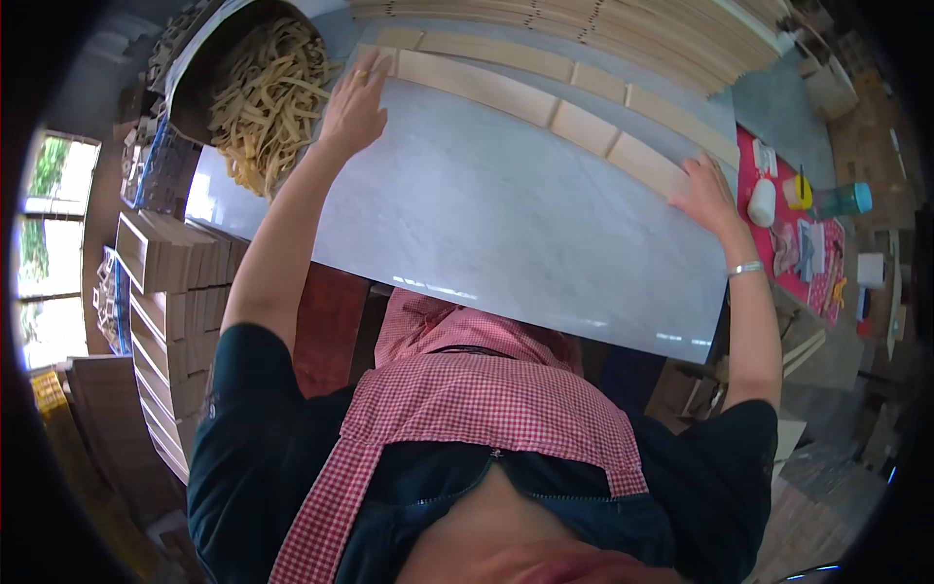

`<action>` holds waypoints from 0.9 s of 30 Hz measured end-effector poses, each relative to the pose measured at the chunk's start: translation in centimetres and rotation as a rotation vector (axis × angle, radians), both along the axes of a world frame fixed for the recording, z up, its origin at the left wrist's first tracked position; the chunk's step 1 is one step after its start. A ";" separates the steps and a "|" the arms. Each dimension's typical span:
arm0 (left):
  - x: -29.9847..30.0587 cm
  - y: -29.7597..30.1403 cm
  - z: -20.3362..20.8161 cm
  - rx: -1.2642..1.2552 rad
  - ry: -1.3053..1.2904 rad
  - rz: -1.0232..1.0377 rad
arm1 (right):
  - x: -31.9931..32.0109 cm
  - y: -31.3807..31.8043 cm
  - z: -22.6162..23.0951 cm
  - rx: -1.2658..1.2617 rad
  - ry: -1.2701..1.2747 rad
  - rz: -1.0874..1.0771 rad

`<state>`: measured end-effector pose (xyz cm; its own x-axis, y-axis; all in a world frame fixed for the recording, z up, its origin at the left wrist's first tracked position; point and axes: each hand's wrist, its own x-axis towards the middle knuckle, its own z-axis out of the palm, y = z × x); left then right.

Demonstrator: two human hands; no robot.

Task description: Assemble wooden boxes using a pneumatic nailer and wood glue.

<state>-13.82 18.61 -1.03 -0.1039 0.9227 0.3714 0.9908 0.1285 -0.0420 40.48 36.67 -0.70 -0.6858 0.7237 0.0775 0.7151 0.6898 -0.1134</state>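
A long, flat strip of pale wood [477, 88], marked by cross lines into sections, lies on the grey-white tabletop [516, 204]. At its left end rests my left hand [355, 109], fingers stretched out and wearing a ring. My right hand [707, 193] touches the strip's right end, its thumb and fingers spread apart. Just beyond lies a second similar wooden strip [506, 54], roughly parallel to the first. Neither hand visibly grips anything.
Long pale boards [623, 39] are stacked along the far edge. A round container [185, 97] at the left spills tangled tan strips [268, 107]. Wooden boxes [175, 253] are piled beside me. Right, a pink cloth [793, 277] carries a teal cup [851, 200] and a white bottle [762, 202].
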 end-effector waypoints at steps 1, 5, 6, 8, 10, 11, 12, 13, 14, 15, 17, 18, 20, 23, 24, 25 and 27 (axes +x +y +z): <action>-1.3 1.2 -0.5 0.030 0.088 -0.009 | -0.2 -0.6 1.2 -0.098 -0.058 -0.026; -3.7 3.2 -0.9 -0.056 0.193 0.063 | 0.7 -4.5 4.6 -0.189 -0.028 -0.013; -3.8 3.2 -0.7 -0.122 0.206 0.085 | 1.1 -5.7 5.1 -0.132 0.038 -0.015; -3.4 2.5 -0.1 -0.182 0.211 0.110 | 1.3 -6.6 6.0 -0.069 0.098 -0.012; -2.6 1.6 1.4 -0.321 0.137 0.080 | 1.5 -7.5 6.6 0.091 0.056 -0.109; -2.1 1.0 2.0 -0.392 0.100 0.064 | 1.6 -7.9 6.8 0.170 0.035 -0.157; -1.5 0.2 2.2 -0.464 0.062 0.050 | 1.7 -8.2 6.9 0.249 0.015 -0.202; -0.4 -0.8 1.8 -0.418 0.088 -0.017 | 1.6 -8.0 6.2 0.218 -0.023 -0.269; 1.1 -1.8 1.3 -0.374 0.113 -0.093 | 1.5 -7.8 5.1 0.184 -0.064 -0.344; 2.9 -2.9 1.3 -0.375 0.105 -0.097 | 0.4 -8.5 4.6 0.184 -0.072 -0.346; 5.9 -4.8 1.6 -0.555 0.097 -0.109 | -2.5 -10.5 3.0 0.040 0.044 -0.350; 6.7 -5.8 1.8 -0.554 0.090 -0.106 | -3.8 -11.3 2.3 0.014 0.087 -0.310; 8.0 -7.5 2.3 -0.575 -0.074 -0.054 | -5.2 -12.3 0.0 0.005 0.207 -0.235; 8.0 -9.3 2.6 -0.588 -0.227 0.006 | -8.3 -15.6 -1.5 -0.091 0.300 -0.119; 7.7 -9.5 1.7 -0.527 -0.286 0.002 | -9.6 -17.2 -1.6 -0.089 0.328 -0.101; 7.4 -9.7 0.5 -0.468 -0.348 -0.002 | -10.5 -18.4 -1.7 -0.090 0.328 -0.095; 6.9 -10.0 -1.2 -0.354 -0.472 -0.007 | -11.8 -20.5 -1.8 -0.174 0.457 0.029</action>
